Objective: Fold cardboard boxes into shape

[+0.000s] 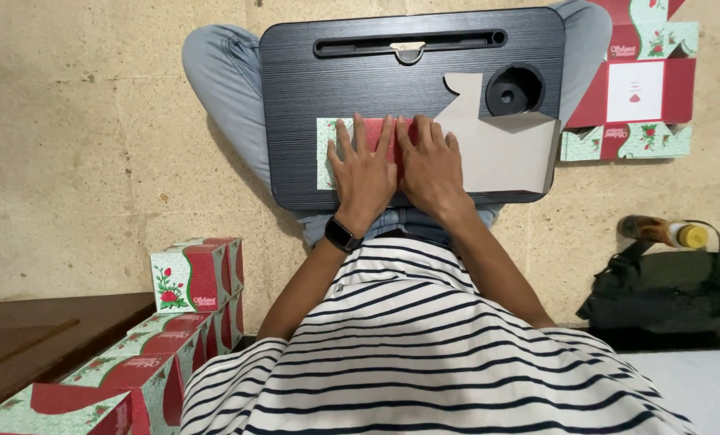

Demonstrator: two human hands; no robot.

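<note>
Both hands, left (365, 167) and right (431, 167), flat, fingers spread, pressing a carton blank (501, 149) on the lap tray (336, 80). Could crease crooked if uneven pressure shifts the card beneath the fingertips.

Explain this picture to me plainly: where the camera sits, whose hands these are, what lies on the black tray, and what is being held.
There is no machine here. A person wears the camera on the head, so it looks down over a striped shirt at their own two bare hands. The left hand, with a black watch at the wrist, and the right hand press flat, side by side, on an unfolded red and green cardboard box. Its grey inner side spreads to the right. Neither hand closes a grip; both push down. The cardboard lies on a black lap tray across the person's legs. Finished boxes are stacked at the left, another flat box lies at the right, and a dark bag sits nearby.
</note>
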